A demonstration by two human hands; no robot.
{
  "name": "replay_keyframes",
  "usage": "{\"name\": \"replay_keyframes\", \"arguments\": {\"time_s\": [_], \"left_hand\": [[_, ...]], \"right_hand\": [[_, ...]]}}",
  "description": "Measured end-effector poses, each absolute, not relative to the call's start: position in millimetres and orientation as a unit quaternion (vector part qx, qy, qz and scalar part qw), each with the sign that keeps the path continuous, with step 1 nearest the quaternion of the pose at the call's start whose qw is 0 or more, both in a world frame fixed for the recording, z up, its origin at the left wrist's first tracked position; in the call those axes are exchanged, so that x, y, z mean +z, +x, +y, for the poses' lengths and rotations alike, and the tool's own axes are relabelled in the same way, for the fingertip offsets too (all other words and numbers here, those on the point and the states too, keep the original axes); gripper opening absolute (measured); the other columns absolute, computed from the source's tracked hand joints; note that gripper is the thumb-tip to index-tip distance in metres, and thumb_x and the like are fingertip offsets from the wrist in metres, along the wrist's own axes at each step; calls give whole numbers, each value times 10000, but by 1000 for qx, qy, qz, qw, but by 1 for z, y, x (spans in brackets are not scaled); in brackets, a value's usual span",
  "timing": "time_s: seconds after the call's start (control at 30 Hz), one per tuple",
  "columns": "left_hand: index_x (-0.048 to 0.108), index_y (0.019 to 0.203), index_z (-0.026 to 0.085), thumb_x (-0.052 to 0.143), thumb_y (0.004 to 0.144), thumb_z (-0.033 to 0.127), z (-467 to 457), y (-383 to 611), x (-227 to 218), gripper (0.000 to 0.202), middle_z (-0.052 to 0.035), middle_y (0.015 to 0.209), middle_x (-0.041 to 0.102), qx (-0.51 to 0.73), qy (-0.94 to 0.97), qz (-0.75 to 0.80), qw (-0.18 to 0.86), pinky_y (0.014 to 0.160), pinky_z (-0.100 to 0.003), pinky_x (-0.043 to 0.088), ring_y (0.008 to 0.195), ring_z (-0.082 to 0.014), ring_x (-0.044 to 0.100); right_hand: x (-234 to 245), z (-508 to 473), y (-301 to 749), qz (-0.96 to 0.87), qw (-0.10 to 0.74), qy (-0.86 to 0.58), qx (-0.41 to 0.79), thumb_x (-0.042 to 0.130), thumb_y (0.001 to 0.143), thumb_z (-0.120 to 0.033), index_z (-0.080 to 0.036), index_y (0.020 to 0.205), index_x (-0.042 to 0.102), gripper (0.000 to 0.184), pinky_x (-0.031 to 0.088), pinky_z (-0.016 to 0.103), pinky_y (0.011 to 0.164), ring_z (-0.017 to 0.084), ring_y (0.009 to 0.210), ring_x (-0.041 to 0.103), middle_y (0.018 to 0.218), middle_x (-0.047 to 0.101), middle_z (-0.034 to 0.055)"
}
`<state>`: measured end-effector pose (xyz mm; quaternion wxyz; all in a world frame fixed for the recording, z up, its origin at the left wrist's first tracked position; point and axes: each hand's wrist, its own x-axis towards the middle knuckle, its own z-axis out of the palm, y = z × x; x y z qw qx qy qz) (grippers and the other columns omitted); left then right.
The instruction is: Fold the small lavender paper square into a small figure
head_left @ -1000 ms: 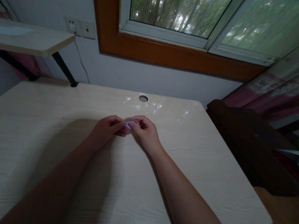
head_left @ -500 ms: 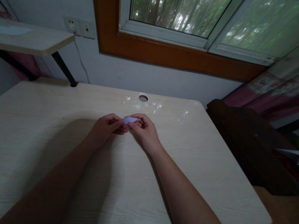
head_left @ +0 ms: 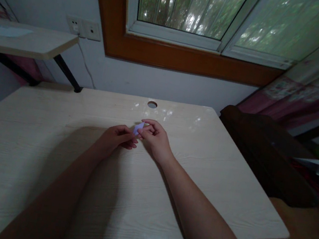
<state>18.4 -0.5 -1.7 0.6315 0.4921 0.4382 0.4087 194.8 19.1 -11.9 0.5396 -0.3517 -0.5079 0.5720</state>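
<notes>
A small light-purple piece of folded paper (head_left: 138, 128) is held between my two hands, just above the middle of the desk (head_left: 216, 161). My left hand (head_left: 116, 138) pinches its lower left end between thumb and fingers. On the other side my right hand (head_left: 155, 138) grips the paper with thumb and index finger, the remaining fingers curled behind it. The paper stands tilted, with a pointed corner up near my right index fingertip. Part of it is hidden by my fingers.
At the back left a raised shelf (head_left: 46, 51) stands on black legs, with a pale sheet on it. A cable hole (head_left: 152, 104) lies near the desk's back edge. Dark wooden furniture (head_left: 251, 150) adjoins the right side. Wall and window (head_left: 183, 10) are behind.
The paper has turned from lying nearly level to a steeper tilt, with one corner now pointing up. My left fingers have shifted slightly down and right; my right hand has hardly moved.
</notes>
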Motion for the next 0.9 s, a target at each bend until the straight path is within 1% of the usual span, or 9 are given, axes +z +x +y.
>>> {"name": "replay_keyframes", "arguments": {"time_s": [0.1,0.27,0.33,0.43,0.5,0.57,0.67,0.8,0.9], "left_hand": [[648,803,155,732,779,375,-1,19,0,237,-63,799,738,400,495,441,633,635,-265,554,675,-156,693],[638,775,154,754,750,386,-2,19,4,260,-58,765,731,400,496,443,630,622,-270,548,653,-158,687],[635,771,155,751,749,390,-3,19,4,263,-60,763,731,404,497,443,628,618,-273,546,646,-159,685],[633,774,155,743,752,399,-2,20,2,268,-58,753,726,415,497,446,618,611,-273,544,632,-156,677],[629,771,156,744,749,401,-2,20,1,271,-51,742,720,422,499,452,607,609,-272,543,623,-151,669],[625,765,160,742,751,400,-2,21,0,268,-40,729,714,429,503,456,596,606,-268,541,612,-144,659],[615,763,166,728,764,407,-2,21,0,267,-32,721,709,432,516,455,583,605,-266,538,608,-141,653],[606,752,171,722,762,417,-3,23,1,273,-30,709,704,427,531,462,568,604,-267,536,605,-143,651],[603,738,172,729,751,400,-4,25,2,261,-23,686,696,421,545,470,553,598,-265,537,596,-143,649]], "right_hand": [[-12,20,195,-505,535,-354,577,785,699,-318,-233,1044,619,393,537,313,698,129,626,643,695,666,-38],[-12,20,194,-511,526,-356,578,786,708,-351,-219,994,612,360,543,311,687,131,623,648,682,666,-34],[-10,18,193,-509,538,-352,572,787,709,-353,-229,980,585,360,541,305,670,134,624,654,688,666,-38],[-9,16,192,-500,565,-336,565,795,704,-333,-245,939,548,353,531,293,654,134,640,666,753,673,-38],[-10,15,192,-516,558,-338,555,783,722,-332,-240,918,566,306,522,290,669,137,671,666,770,670,-29],[-12,14,193,-550,537,-352,533,755,756,-342,-230,925,620,244,508,287,686,137,692,648,753,658,-16],[-15,14,194,-595,513,-379,489,723,786,-361,-227,958,686,221,493,284,693,139,709,616,773,652,2],[-18,15,196,-619,498,-394,461,707,798,-375,-231,951,704,210,483,281,687,139,724,599,849,664,20],[-16,14,196,-633,497,-395,443,706,804,-383,-232,923,706,193,478,285,687,139,727,591,869,662,26]]}}
